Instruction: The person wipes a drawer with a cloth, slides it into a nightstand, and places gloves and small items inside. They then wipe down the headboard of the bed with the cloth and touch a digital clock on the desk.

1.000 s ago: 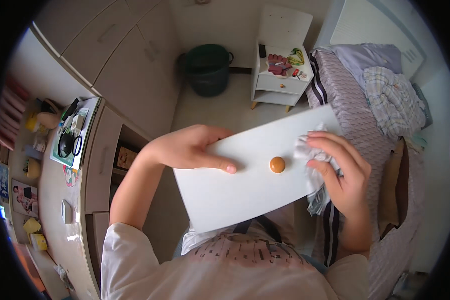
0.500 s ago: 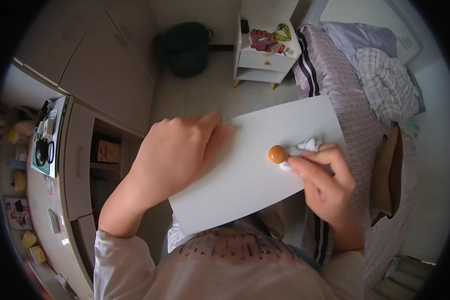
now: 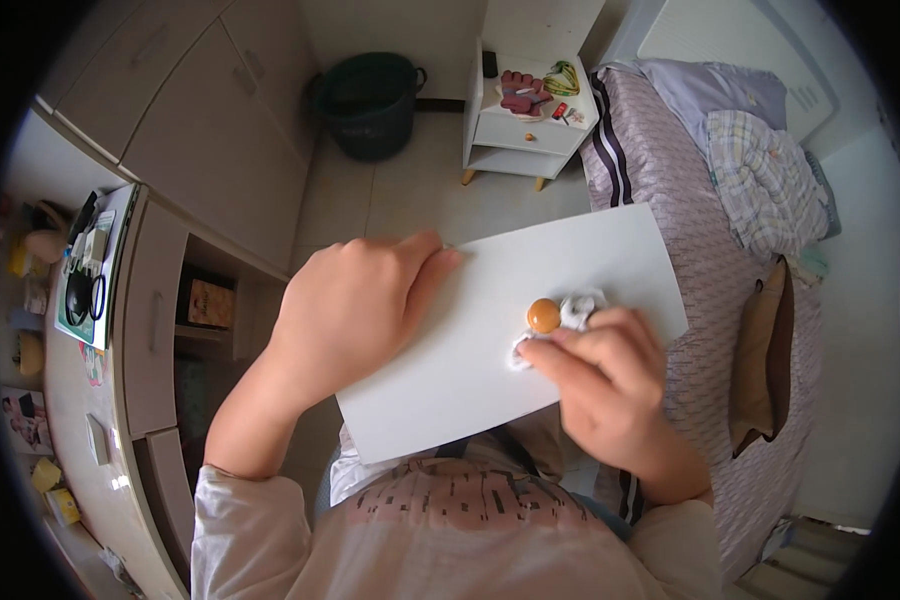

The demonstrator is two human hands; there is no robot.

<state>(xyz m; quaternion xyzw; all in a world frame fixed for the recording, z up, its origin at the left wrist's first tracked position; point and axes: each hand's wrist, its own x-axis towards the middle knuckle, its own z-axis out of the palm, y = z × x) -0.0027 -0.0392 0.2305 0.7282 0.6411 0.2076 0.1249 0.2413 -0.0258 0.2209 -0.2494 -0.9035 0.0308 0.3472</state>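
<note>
A white drawer (image 3: 450, 345) with a flat front lies tilted across my lap, its round orange-brown knob (image 3: 543, 316) facing up. My left hand (image 3: 355, 305) grips it at the left, fingers curled over the far edge; the fingertips are hidden behind the panel. In my right hand (image 3: 610, 380) is a crumpled white cloth (image 3: 576, 310), pinched between thumb and fingers. The cloth presses on the panel around the knob, one part beyond it on the right and another on its near side. The drawer's body behind the front is out of sight.
A white nightstand (image 3: 490, 160) with gloves (image 3: 525, 92) on top stands ahead, beside a dark green tub (image 3: 370, 125). To the right is a bed (image 3: 660, 160) with a brown bag (image 3: 760, 360). A cabinet counter (image 3: 120, 400) runs along the left.
My right hand has moved left and slightly nearer with the cloth, from the knob's right side to its near side. My left hand keeps its grip on the drawer.
</note>
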